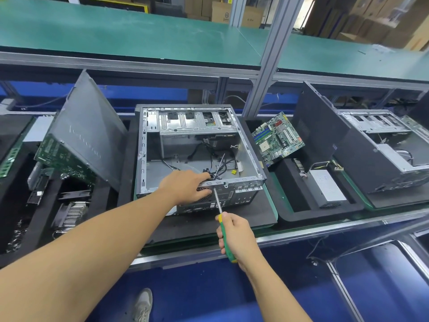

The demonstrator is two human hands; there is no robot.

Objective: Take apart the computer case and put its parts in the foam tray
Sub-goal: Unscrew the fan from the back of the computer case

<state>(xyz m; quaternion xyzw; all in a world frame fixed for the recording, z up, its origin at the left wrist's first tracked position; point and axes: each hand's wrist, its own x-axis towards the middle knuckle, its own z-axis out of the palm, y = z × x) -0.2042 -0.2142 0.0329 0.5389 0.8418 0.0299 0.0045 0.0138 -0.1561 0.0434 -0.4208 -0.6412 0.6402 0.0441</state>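
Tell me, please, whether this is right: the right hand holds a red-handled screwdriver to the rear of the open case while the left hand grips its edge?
Not quite: the handle is green and yellow, not red. The head view shows the right hand holding the green-and-yellow screwdriver to the rear of the open case while the left hand grips its edge.

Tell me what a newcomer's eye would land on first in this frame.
The open computer case sits at centre, with loose cables inside. The left hand grips its near edge while the right hand holds a green screwdriver, tip against that edge. A circuit board leans in the foam tray to its right.
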